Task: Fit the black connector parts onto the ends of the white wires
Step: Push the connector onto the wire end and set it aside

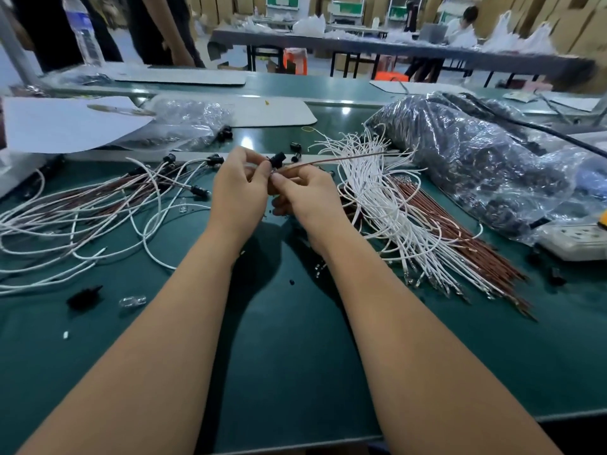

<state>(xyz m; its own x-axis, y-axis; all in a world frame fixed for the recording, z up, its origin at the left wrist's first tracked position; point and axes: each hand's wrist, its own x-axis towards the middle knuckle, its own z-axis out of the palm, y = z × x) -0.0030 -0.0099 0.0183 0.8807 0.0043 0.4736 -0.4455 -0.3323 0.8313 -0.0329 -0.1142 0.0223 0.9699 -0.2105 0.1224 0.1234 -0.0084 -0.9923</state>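
My left hand (238,188) pinches a black connector part (277,159) above the green table. My right hand (307,195) pinches the end of a brown wire (335,160) right at the connector; the wire runs off to the right. A bundle of loose white wires (384,198) and brown wires (460,238) lies to the right of my hands. Wires with black connectors fitted (98,205) lie spread out to the left. A few loose black connectors (295,152) sit just beyond my hands.
A large clear bag of black parts (476,165) lies at the right, a power strip (578,241) beside it. A smaller bag (184,126) and white sheets (65,123) lie at the far left. A small glass bulb (132,303) and a black part (83,297) lie near left.
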